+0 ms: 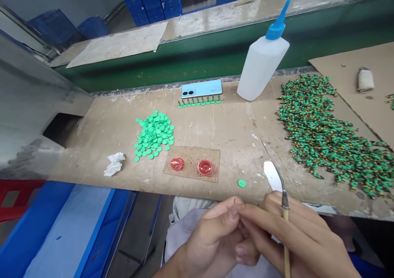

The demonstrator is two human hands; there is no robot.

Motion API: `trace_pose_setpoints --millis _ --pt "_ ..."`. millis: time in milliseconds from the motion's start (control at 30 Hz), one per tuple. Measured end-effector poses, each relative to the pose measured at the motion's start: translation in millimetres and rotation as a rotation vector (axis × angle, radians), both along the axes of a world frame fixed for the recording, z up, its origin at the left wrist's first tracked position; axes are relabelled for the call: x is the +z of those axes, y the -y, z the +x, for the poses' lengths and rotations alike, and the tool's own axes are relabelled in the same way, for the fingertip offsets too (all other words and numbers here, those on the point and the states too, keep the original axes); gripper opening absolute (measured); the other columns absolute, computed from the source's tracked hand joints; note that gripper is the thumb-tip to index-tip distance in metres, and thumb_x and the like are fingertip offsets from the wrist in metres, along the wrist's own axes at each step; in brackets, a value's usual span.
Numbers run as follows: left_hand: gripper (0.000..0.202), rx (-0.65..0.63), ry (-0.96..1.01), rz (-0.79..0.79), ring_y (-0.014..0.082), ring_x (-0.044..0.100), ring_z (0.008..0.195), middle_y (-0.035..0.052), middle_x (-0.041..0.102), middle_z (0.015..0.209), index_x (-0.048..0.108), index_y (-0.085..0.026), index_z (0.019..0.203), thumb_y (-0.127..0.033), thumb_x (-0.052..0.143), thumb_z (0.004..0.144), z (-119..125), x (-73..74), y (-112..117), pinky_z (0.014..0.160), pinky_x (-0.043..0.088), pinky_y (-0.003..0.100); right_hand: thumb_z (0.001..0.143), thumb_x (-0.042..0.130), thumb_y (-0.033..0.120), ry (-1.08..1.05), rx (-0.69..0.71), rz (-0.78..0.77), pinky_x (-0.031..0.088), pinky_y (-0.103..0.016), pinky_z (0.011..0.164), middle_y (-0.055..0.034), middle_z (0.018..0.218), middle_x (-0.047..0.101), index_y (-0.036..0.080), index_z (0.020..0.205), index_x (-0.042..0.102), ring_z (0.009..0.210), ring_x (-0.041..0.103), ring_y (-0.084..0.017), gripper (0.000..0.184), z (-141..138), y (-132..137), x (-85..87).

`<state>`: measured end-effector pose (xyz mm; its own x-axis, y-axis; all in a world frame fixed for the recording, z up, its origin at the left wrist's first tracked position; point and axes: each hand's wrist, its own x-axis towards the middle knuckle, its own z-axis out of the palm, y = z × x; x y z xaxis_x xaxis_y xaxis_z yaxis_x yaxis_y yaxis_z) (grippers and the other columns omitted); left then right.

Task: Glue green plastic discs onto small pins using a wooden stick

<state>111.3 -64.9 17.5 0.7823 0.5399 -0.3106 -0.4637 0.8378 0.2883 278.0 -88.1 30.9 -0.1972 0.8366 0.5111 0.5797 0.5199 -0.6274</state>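
Observation:
At the table's front edge my left hand (220,233) is closed, its thumb and fingertips pressed together. Whatever they pinch is hidden. My right hand (295,233) meets it fingertip to fingertip and also grips a slim wooden-handled tool with a bent metal tip (285,216), which points up and away. Just beyond the hands lies a single green disc (241,183). A clear textured plate (191,174) carries two small red dishes, the left one (177,164) and the right one (205,167). White paper (272,175) lies behind the tool's tip.
Left of centre is a pile of green discs (155,132). Small green figures (201,101) on discs stand in a row before a light-blue phone (203,88). A white glue bottle (261,67) stands behind. Many green figures (332,130) are heaped right; crumpled tissue (114,164) lies left.

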Motion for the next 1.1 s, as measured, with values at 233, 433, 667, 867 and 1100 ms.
trace_pose_setpoints --millis 233,433,667,867,1100 --pt "0.038 -0.106 0.065 -0.150 0.0063 0.031 0.053 -0.0048 0.042 0.071 0.052 -0.019 0.083 -0.045 0.079 0.090 -0.6 1.4 -2.2 0.052 0.020 0.023 0.098 0.053 0.005 0.164 0.137 0.103 0.043 -0.036 0.060 -0.0029 0.079 0.067 0.011 0.146 0.057 0.067 0.060 -0.019 0.049 17.7 8.1 -15.0" --pt "0.041 -0.129 -0.003 -0.201 0.0067 0.032 0.055 -0.0035 0.042 0.074 0.060 -0.016 0.087 -0.052 0.078 0.089 0.6 -4.2 -0.8 0.055 0.018 0.024 0.099 0.049 0.003 0.241 0.147 0.092 0.043 -0.037 0.062 -0.0049 0.082 0.069 0.008 0.142 0.059 0.071 0.060 -0.020 0.044 21.4 7.5 -15.5" --pt "0.043 -0.130 -0.013 -0.209 0.0067 0.033 0.055 -0.0033 0.044 0.075 0.054 -0.017 0.084 -0.051 0.078 0.089 1.3 -8.6 1.8 0.055 0.018 0.025 0.097 0.055 0.000 0.253 0.141 0.144 0.048 -0.034 0.062 -0.0027 0.078 0.069 0.010 0.125 0.065 0.068 0.063 -0.017 0.032 23.1 -2.7 -15.5" --pt "0.041 -0.158 0.073 -0.164 0.0064 0.037 0.057 -0.0017 0.045 0.084 0.051 -0.018 0.085 -0.049 0.075 0.093 3.0 -2.2 0.2 0.053 0.019 0.024 0.098 0.056 0.005 0.122 0.027 0.047 0.049 -0.028 0.056 0.0023 0.072 0.066 0.021 0.104 0.064 0.058 0.061 -0.013 0.019 23.9 -5.8 -3.9" --pt "0.044 0.027 -0.050 0.092 0.0061 0.036 0.063 -0.0020 0.043 0.081 0.049 -0.017 0.083 -0.050 0.076 0.095 5.0 0.3 5.2 0.059 0.025 0.022 0.095 0.062 0.009 0.010 0.037 -0.055 0.053 -0.023 0.056 0.0044 0.068 0.067 0.022 0.103 0.065 0.053 0.063 -0.011 0.016 14.4 1.9 11.0"
